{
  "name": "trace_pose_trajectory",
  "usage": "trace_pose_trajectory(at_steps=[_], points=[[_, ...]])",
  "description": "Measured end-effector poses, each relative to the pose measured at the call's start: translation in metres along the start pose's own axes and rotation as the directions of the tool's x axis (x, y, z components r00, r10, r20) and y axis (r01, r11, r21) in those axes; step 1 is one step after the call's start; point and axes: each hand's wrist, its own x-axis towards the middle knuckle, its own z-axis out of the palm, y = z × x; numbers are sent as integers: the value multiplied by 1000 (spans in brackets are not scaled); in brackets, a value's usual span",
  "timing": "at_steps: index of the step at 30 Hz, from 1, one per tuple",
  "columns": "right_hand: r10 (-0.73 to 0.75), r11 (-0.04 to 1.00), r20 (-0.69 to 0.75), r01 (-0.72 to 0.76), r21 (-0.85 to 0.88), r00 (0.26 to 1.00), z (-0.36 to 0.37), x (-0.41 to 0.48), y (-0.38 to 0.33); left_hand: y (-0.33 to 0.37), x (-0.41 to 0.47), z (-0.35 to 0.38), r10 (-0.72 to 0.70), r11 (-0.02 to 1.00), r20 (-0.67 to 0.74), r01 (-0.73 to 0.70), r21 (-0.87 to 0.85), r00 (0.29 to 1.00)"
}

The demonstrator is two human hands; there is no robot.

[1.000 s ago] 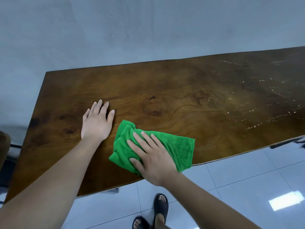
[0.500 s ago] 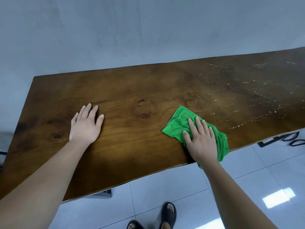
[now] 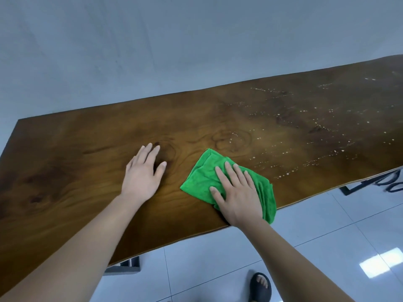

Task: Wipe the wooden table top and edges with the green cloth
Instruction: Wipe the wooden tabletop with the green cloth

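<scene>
The right hand (image 3: 237,192) presses flat, fingers straight, on the green cloth (image 3: 200,179) at the near edge of the wooden table (image 3: 87,160). The left hand (image 3: 141,179) lies flat left of the cloth, with pale specks (image 3: 283,153), perhaps droplets, to the cloth's right.

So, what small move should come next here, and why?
Probably slide the right hand, pressing flat on the green cloth, rightward along the wooden table: pale specks dot the top just right of the cloth, while the wood around the flat left hand looks free of them.
</scene>
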Motion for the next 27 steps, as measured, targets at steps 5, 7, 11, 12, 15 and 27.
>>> trace_pose_trajectory(at_steps=[5,7,11,12,15,27], points=[[-99,995,22,99,4,995,-14,12,83,72,11,33,-25,999,16,25,27,1000],[-101,995,20,101,11,995,-21,19,123,97,16,45,-55,997,17,54,46,998],[-120,993,27,119,18,992,-36,33,195,141,30,65,-124,990,5,123,74,992],[-119,993,31,118,21,992,-39,38,212,149,33,69,-142,987,-2,142,72,990],[-99,995,44,99,15,994,-50,52,263,165,38,79,-211,976,-6,211,59,978],[176,984,26,-175,-28,984,-88,112,413,174,34,90,-249,963,-77,255,84,965]])
